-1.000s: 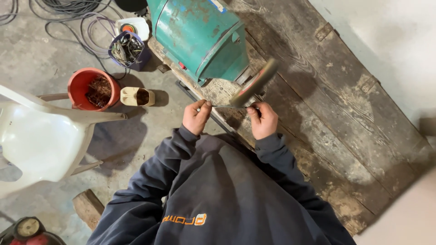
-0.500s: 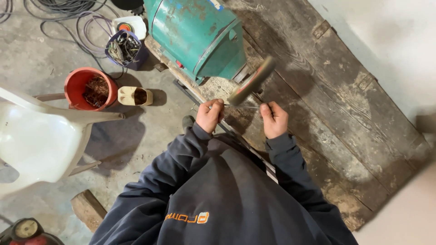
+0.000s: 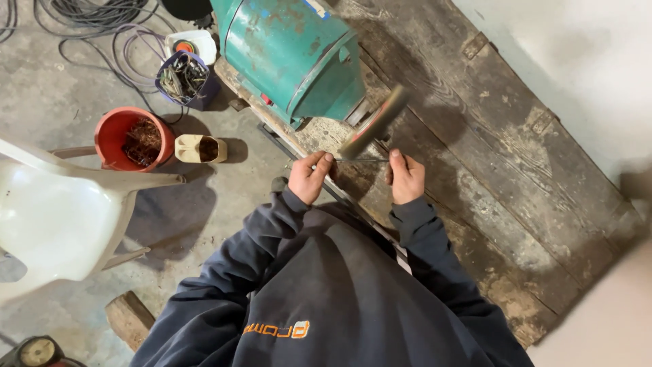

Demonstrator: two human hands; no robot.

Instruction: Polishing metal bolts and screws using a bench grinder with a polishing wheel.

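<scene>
Head view — both hands point(image 3: 310, 178) pinching rod point(image 3: 362, 160)

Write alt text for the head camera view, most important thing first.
Seen from above, a person's left hand and right hand hold a thin metal rod by its ends against the round grinding wheel of a teal motor-driven bench grinder. A red bucket and a white plastic chair stand on the concrete floor.

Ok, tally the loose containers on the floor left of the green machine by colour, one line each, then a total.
Red bucket: 1
Purple-blue pot of scraps: 1
White tub: 1
Cream cut-open jug: 1
Total: 4
</scene>
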